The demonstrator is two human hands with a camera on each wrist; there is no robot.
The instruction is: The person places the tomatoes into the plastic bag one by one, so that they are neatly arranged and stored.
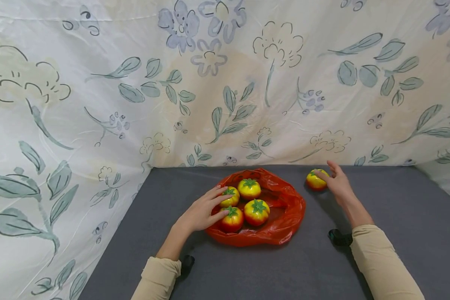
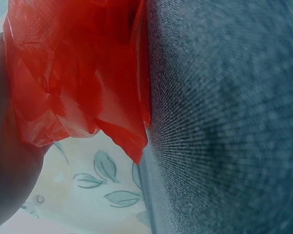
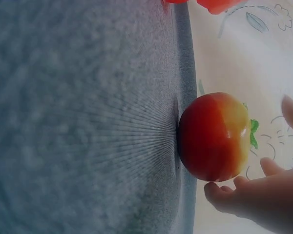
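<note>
In the head view, an opened red plastic bag (image 1: 281,233) lies on the dark table with several red-and-yellow tomatoes (image 1: 256,212) inside, green leaves on top. My left hand (image 1: 202,210) reaches over the bag's left rim, its fingers extended above the two left tomatoes; whether they touch is unclear. The left wrist view has the red bag (image 2: 78,73) close to the palm. Right of the bag, a single tomato (image 1: 316,180) sits on the table. My right hand (image 1: 339,185) is beside it with spread fingers. In the right wrist view, fingers surround this tomato (image 3: 215,136) loosely, without gripping it.
A dark grey cloth covers the table (image 1: 285,271). Behind and to the left hangs a pale curtain (image 1: 225,83) printed with flowers and leaves, meeting the table's back edge. Dark wrist straps (image 1: 339,237) sit by the beige sleeves.
</note>
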